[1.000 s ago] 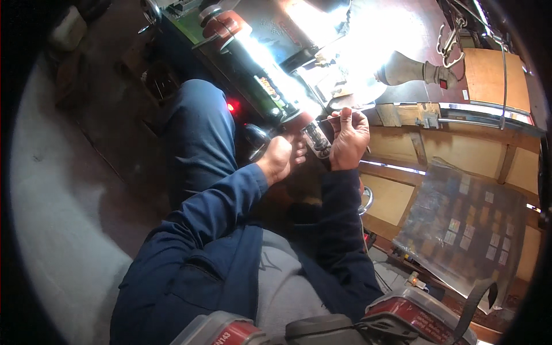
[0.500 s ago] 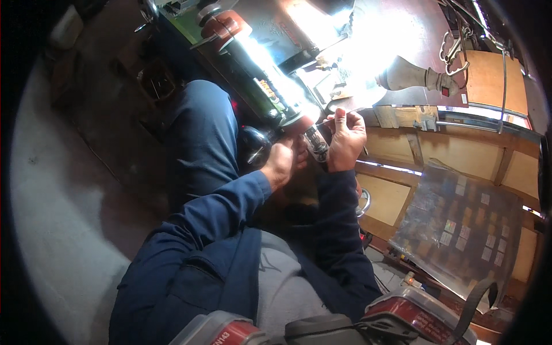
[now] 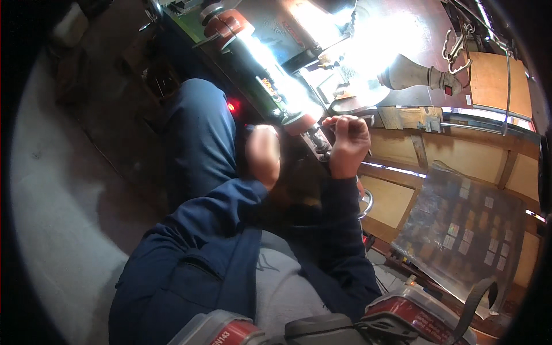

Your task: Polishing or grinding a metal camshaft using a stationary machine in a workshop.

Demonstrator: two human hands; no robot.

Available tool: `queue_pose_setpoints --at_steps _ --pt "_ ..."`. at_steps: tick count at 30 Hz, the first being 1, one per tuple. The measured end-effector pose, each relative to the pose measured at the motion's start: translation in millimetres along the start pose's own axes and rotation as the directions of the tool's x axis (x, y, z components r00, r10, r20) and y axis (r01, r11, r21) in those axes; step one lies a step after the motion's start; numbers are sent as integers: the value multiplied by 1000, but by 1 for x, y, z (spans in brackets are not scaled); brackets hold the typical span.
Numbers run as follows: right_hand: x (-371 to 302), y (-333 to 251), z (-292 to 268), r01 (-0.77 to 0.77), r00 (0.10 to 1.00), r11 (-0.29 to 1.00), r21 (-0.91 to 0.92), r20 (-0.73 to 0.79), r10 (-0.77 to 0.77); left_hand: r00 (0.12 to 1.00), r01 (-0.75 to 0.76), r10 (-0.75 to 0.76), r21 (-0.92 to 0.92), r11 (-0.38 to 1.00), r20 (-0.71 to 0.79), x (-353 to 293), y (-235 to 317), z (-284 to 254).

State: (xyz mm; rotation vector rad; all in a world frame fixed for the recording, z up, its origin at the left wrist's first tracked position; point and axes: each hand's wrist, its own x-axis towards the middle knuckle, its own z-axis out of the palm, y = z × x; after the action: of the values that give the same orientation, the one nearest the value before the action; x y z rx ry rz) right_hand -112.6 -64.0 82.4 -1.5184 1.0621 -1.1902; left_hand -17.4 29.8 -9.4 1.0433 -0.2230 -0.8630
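My right hand [image 3: 350, 146] is closed in a pinch beside a red wheel [image 3: 302, 122] at the near end of a brightly lit machine [image 3: 275, 76]. A thin dark strip [image 3: 370, 120] sticks out past its fingers; its exact kind does not show. Below that wheel a metal shaft end [image 3: 317, 140] juts toward me. My left hand [image 3: 264, 152], smeared by motion, is left of the shaft and apart from the wheel, so its fingers cannot be read. Another red wheel [image 3: 230, 27] is at the machine's far end.
A grey lamp [image 3: 408, 73] glares over the bench at the upper right. Scissor-like handles [image 3: 457, 54] hang beyond it. Wooden panelling and a plastic-covered sheet [image 3: 457, 221] are on the right. My knee [image 3: 201, 126] is close to the machine; a small red light [image 3: 231, 107] glows beside it.
My left hand has drawn away to the left from the shaft end. My right hand has shifted slightly down and right, still pinched. The small red light by my knee shows more fully.
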Motion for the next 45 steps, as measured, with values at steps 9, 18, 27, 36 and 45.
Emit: queue_pose_setpoints --at_steps 9,18,27,36,45 --pt "-45 -5 5 647 762 637 -419 373 -529 987 -140 96 387 911 131 44 2 -3" --pt "-45 -15 26 535 845 729 -426 262 -467 961 -227 138 393 891 242 60 3 -10" --pt "-12 -14 36 412 892 839 -355 -30 -450 966 -130 31 380 916 256 58 3 -9" --pt "59 24 48 -133 980 984 120 -133 149 965 -36 -42 289 957 258 61 -1 -7" --pt "54 25 50 -113 975 987 114 -179 132 946 58 -111 177 982 305 63 -9 -10"
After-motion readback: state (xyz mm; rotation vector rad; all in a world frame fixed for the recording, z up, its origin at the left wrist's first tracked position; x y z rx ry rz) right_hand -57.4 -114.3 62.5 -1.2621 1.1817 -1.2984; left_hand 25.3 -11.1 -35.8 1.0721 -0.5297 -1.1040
